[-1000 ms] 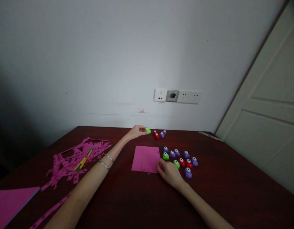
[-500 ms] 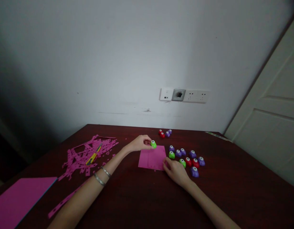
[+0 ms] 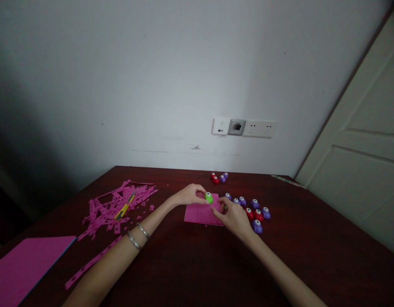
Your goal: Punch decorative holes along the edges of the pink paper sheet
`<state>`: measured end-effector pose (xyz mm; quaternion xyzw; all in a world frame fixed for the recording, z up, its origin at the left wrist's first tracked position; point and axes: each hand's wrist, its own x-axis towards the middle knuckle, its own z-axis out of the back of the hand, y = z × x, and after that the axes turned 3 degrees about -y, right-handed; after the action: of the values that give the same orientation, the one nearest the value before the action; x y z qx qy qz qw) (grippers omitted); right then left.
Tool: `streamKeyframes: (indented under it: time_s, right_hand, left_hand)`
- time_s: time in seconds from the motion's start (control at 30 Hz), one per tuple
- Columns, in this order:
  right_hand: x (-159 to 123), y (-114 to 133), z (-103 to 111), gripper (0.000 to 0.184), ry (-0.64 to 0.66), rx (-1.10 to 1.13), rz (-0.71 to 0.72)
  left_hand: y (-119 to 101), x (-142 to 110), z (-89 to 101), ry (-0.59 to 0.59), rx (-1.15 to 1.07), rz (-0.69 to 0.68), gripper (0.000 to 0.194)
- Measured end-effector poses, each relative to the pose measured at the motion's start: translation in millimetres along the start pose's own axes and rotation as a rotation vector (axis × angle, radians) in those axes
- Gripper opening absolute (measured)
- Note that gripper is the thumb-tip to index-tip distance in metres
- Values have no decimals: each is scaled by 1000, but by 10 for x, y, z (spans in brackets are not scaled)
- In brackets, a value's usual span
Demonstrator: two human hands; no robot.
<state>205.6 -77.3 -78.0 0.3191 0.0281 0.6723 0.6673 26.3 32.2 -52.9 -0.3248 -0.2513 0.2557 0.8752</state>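
My left hand [image 3: 191,195] is closed on a small green paper punch [image 3: 209,198] with a white, dark-centred button, held over a square of pink paper [image 3: 197,214]. My right hand [image 3: 233,216] hovers by the paper's right edge, its thumb and index finger apart and pointing towards the punch. Behind and beside that hand stand several more punches, such as a purple punch [image 3: 255,204], a red punch [image 3: 258,215] and a nearer purple punch [image 3: 257,227]. Part of this group is hidden by my right hand.
Punched pink paper scraps [image 3: 101,215] lie heaped at the left, with a yellow utility knife [image 3: 123,211] on them. A larger pink sheet stack [image 3: 30,264] is at the front left. Red punches [image 3: 215,180] and purple ones stand near the wall [image 3: 171,106].
My left hand has carried the green punch slightly right and lower over the paper. My right hand has let go of the paper's edge and risen towards the punch, fingers parting.
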Motion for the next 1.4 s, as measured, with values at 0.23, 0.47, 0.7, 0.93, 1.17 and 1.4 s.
streamKeyframes:
  time_s: [0.23, 0.47, 0.7, 0.93, 1.17, 1.4]
  right_hand:
    - [150, 162, 7, 36, 122, -184, -19]
    - [179, 160, -46, 33, 140, -224, 4]
    - [162, 97, -91, 25, 92, -181, 50]
    - [23, -46, -61, 28, 36, 152, 51]
    - [-189, -127, -143, 29, 87, 254, 54]
    - [-180, -141, -141, 27, 130, 267, 37]
  left_hand:
    - [-15, 0, -45, 19, -58, 83, 36]
    - [29, 9, -95, 39, -113, 158, 35]
    - [82, 35, -137, 65, -130, 134, 38]
    - [336, 172, -33, -175, 168, 236, 22]
    - [523, 279, -118, -30, 425, 190, 17]
    - [607, 293, -179, 19, 567, 215, 36]
